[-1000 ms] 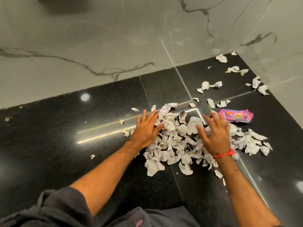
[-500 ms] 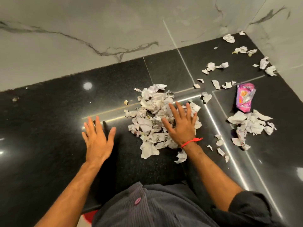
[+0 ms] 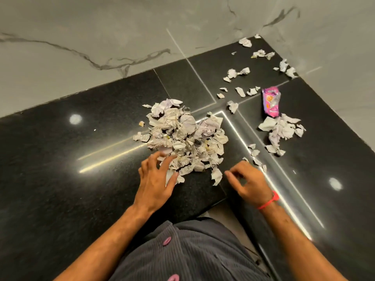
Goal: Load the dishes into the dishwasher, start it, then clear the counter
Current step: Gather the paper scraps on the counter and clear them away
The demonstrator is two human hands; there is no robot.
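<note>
1. Black granite counter fills most of our view, running into a corner of grey marble wall. No containers in sight; no dishes or dishwasher either.
2. Main pile of crumpled paper scraps sits mid-counter, right where the slab seams cross.
3. Smaller scrap cluster lies to the right, apart from the main pile; a pink wrapper touches its far edge.
4. Loose scraps trail off toward the wall corner, with a few more along the bright seam between the two piles.
5. Our left hand rests on the pile's near edge, fingers spread and bent over the paper, gripping nothing we can confirm.
6. Our right hand hovers just right of the pile, fingers loosely curled, nothing in it; red band on the wrist.
</note>
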